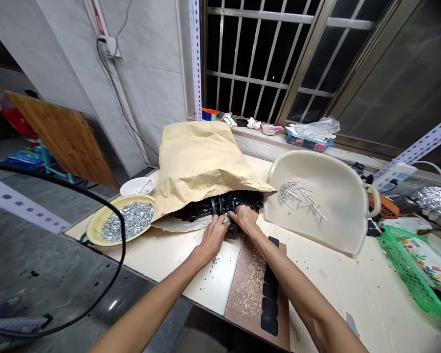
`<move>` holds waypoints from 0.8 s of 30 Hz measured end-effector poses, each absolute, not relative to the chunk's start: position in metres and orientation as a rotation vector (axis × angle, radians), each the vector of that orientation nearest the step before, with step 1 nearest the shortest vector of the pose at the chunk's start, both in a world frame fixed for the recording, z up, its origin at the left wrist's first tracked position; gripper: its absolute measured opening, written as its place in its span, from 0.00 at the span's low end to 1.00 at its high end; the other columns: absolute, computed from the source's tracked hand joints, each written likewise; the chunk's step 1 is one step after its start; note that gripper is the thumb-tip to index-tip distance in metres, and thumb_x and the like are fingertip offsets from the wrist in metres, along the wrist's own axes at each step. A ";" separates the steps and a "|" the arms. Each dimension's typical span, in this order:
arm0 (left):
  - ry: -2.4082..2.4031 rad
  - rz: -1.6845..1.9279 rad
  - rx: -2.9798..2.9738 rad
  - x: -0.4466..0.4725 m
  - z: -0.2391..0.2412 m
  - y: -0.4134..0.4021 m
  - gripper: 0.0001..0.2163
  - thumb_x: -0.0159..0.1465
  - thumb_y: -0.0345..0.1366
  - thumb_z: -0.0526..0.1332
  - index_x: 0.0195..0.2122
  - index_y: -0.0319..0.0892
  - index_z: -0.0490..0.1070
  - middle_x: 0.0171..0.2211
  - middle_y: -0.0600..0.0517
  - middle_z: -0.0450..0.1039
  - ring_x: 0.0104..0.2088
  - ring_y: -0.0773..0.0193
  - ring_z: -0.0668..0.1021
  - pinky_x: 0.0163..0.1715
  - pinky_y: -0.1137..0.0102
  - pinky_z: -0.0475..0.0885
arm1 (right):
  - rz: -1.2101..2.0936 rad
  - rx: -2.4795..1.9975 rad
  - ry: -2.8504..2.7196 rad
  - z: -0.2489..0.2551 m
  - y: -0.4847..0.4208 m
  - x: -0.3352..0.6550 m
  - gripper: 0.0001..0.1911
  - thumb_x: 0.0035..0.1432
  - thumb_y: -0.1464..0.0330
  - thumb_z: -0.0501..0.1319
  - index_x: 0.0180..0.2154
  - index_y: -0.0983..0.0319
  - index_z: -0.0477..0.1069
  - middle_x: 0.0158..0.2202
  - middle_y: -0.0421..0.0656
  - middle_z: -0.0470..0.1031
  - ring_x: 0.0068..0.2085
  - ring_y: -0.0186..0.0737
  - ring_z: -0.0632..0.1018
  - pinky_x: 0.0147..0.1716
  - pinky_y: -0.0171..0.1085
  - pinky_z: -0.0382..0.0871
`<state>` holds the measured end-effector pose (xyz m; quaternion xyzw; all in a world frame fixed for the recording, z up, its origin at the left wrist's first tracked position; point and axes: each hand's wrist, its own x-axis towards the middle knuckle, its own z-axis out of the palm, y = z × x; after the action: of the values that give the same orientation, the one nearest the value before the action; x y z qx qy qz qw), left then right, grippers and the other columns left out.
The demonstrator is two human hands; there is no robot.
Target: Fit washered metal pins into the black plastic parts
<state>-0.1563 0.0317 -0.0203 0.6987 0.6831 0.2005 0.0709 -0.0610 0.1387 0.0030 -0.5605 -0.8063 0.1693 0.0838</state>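
A large tan paper sack (202, 157) lies on the worktable with its mouth facing me. Black plastic parts (202, 208) fill the opening. At the lower lip of the mouth, my left hand (214, 234) is closed, pinching the sack's edge. Close beside it, my right hand (245, 219) is bent over the black parts at the right of the mouth. Its fingers are curled, and their tips are partly hidden, so what they grip is unclear. Below the hands lies a brown board (242, 294) with a row of flat black pieces (269, 316) and pale crumbs.
Left of the sack stand a yellow basin (91, 230) of small metal pieces and a white bowl (130, 186). To the right are a cream scoop-shaped tub (338, 201) with metal pins and a green basket (407, 274). A black cable (123, 235) loops across the left side.
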 end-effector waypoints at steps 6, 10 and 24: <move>1.992 0.726 2.055 -0.168 -0.026 0.051 0.10 0.59 0.24 0.52 0.35 0.39 0.73 0.35 0.44 0.71 0.42 0.54 0.69 0.41 0.63 0.65 | 0.530 -1.637 -2.401 0.013 0.166 -0.035 0.19 0.58 0.55 0.53 0.30 0.62 0.74 0.29 0.45 0.76 0.33 0.38 0.76 0.27 0.31 0.57; 1.808 1.209 1.318 -0.170 -0.017 0.054 0.09 0.59 0.37 0.58 0.34 0.36 0.73 0.33 0.44 0.74 0.37 0.54 0.74 0.38 0.62 0.68 | 0.521 -1.415 -2.318 0.028 0.156 -0.006 0.18 0.62 0.59 0.50 0.37 0.63 0.73 0.34 0.45 0.75 0.35 0.39 0.74 0.30 0.32 0.59; 1.006 1.596 0.373 -0.139 -0.003 0.038 0.18 0.43 0.34 0.73 0.36 0.37 0.75 0.35 0.49 0.77 0.36 0.63 0.78 0.41 0.69 0.71 | 0.867 -0.817 -2.341 0.014 0.079 -0.018 0.17 0.61 0.71 0.51 0.50 0.62 0.68 0.44 0.47 0.70 0.43 0.39 0.73 0.43 0.38 0.68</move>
<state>-0.1391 0.0380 -0.0027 0.1592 0.4290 0.6807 0.5721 -0.0180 0.0794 0.0144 -0.3008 -0.8619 0.3191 0.2545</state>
